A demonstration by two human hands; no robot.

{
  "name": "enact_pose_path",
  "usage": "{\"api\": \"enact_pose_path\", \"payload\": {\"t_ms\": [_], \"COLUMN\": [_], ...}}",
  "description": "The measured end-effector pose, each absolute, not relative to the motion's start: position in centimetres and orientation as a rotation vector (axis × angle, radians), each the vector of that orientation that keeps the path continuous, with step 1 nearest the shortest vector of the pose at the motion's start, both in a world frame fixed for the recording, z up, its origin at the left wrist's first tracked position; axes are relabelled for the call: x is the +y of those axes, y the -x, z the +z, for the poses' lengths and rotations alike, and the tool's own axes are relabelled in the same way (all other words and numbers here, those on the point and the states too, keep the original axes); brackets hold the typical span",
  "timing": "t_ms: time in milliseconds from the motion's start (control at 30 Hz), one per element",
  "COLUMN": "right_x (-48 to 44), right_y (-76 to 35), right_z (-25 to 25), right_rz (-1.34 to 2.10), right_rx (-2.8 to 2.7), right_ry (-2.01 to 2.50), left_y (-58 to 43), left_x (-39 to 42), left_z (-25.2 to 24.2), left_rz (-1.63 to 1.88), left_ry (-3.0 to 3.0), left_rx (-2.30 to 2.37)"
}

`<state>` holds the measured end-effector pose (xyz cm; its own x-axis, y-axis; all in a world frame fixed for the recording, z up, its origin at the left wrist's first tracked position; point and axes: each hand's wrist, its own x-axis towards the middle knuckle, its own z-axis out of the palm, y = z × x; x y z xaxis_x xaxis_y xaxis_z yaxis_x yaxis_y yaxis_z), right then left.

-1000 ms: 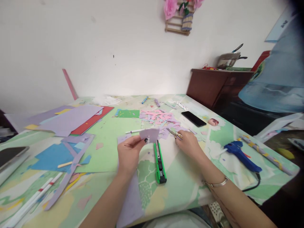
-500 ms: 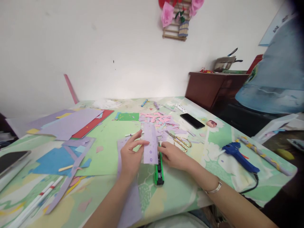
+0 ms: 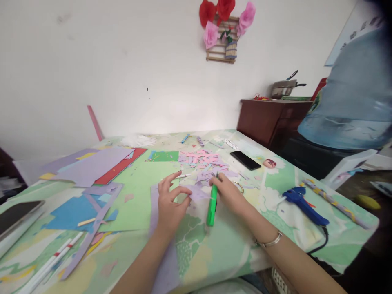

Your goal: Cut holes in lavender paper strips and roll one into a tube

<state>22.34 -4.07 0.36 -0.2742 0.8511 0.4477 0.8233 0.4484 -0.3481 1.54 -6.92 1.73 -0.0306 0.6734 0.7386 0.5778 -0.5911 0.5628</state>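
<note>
My left hand (image 3: 173,200) pinches one edge of a lilac paper strip (image 3: 199,192) between thumb and forefinger, its other fingers raised. The strip is tilted nearly edge-on and blurred. In my right hand (image 3: 228,194) is a slim green stapler (image 3: 212,206), upright on its side just right of the strip. Its far end is covered by my fingers, so I cannot tell whether the paper sits between its jaws. Behind my right hand, gold scissors (image 3: 239,187) lie mostly hidden. Under my left forearm lies a larger lilac sheet (image 3: 165,261).
Pink and lilac paper scraps (image 3: 202,160) are heaped beyond my hands. A black phone (image 3: 245,160) and a blue glue gun (image 3: 306,206) with its cord lie to the right. Coloured sheets (image 3: 92,163), blue paper (image 3: 72,212) and white sticks (image 3: 52,261) spread over the left side.
The lilac strip has turned from facing me to nearly edge-on. My right hand has lifted and turned the green stapler, now showing its green side. The camera view has tilted slightly upward.
</note>
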Motion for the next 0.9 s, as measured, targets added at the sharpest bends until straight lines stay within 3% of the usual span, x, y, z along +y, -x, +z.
{"api": "enact_pose_path", "payload": {"t_ms": [133, 300, 533, 900], "right_x": [-3.1, -2.6, -2.1, -2.8], "right_y": [-24.0, -25.1, -24.6, -23.9], "right_z": [0.7, 0.8, 0.0, 0.0], "right_rz": [0.076, 0.297, 0.744, 0.996], "right_rx": [-1.742, -1.468, -1.35, -1.331], "right_ry": [1.329, 1.106, 0.952, 0.878], "left_y": [-1.8, -1.9, -1.2, -0.9], "left_x": [-6.9, -6.4, -6.6, -6.5], "left_z": [1.2, 0.4, 1.2, 1.3], "left_rz": [1.591, 1.073, 0.674, 0.673], "left_ry": [-2.327, -2.728, -2.542, -2.401], "left_rx": [1.268, 0.903, 0.763, 0.802]}}
